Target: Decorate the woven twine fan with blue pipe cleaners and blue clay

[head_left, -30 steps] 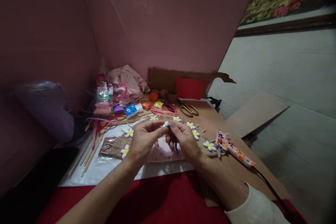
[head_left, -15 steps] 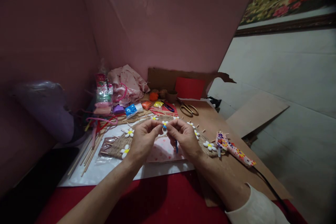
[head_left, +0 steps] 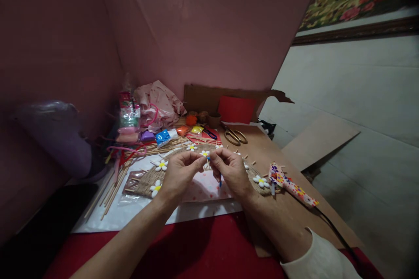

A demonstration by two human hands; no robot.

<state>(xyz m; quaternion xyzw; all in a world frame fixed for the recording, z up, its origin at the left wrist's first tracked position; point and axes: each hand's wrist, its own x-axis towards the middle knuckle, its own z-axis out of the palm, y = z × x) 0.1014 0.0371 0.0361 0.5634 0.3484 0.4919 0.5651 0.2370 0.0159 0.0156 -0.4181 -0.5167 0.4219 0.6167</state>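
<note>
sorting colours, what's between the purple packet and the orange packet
Head view: the blue packet and a whitish patch lie between the purple packet and orange packet.

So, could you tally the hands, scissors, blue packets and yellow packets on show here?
Left hand plus right hand: 2
Scissors: 1 pair
Blue packet: 1
Yellow packet: 1
Total: 5

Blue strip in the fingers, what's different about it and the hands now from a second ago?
The left hand's fingertips moved slightly left, and the right hand's lower fingers tucked in, so more pink dotted cloth shows between them. Less of the blue strip shows hanging below. The right hand still holds it. The flowers and scissors stayed put.
</note>
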